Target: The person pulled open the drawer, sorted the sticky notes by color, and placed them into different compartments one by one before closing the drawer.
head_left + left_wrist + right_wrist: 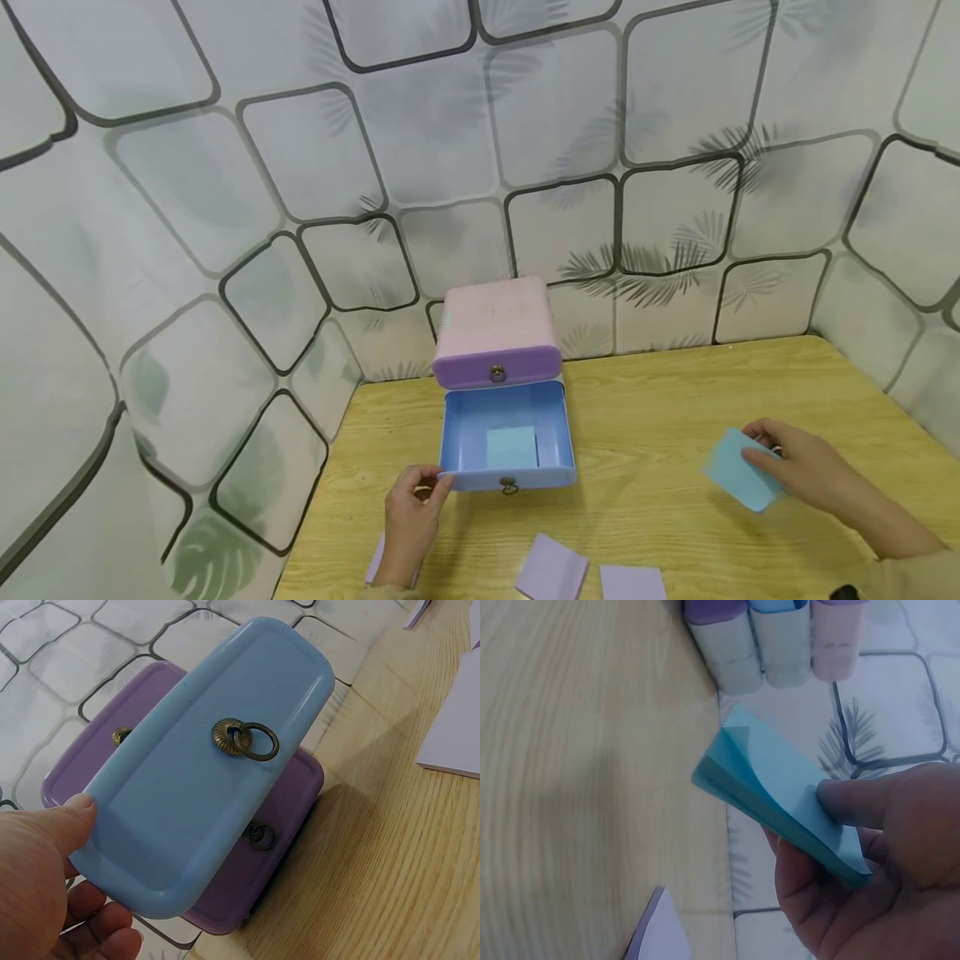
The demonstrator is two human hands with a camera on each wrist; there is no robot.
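My left hand (pixel 414 515) grips the left front corner of a blue drawer (pixel 468 482), its thumb on the drawer's front in the left wrist view. The drawer is pulled out of a small stacked drawer unit (pixel 495 312) with a pink top. A light-blue pad of paper (pixel 512 447) lies inside the drawer. Away to the right, over the table, my right hand (pixel 806 467) holds another light-blue pad of paper (pixel 780 791) between thumb and fingers. Its sheets fan slightly apart at one end in the right wrist view. A brass ring pull (pixel 246 740) hangs on the blue drawer's front.
Purple drawer fronts (pixel 525 365) sit above and below the blue one. Near the table's front edge lie lilac pads of paper (pixel 552 568), one partly behind my left wrist. A patterned wall (pixel 450 150) stands behind the wooden table (pixel 637 433) and along its sides.
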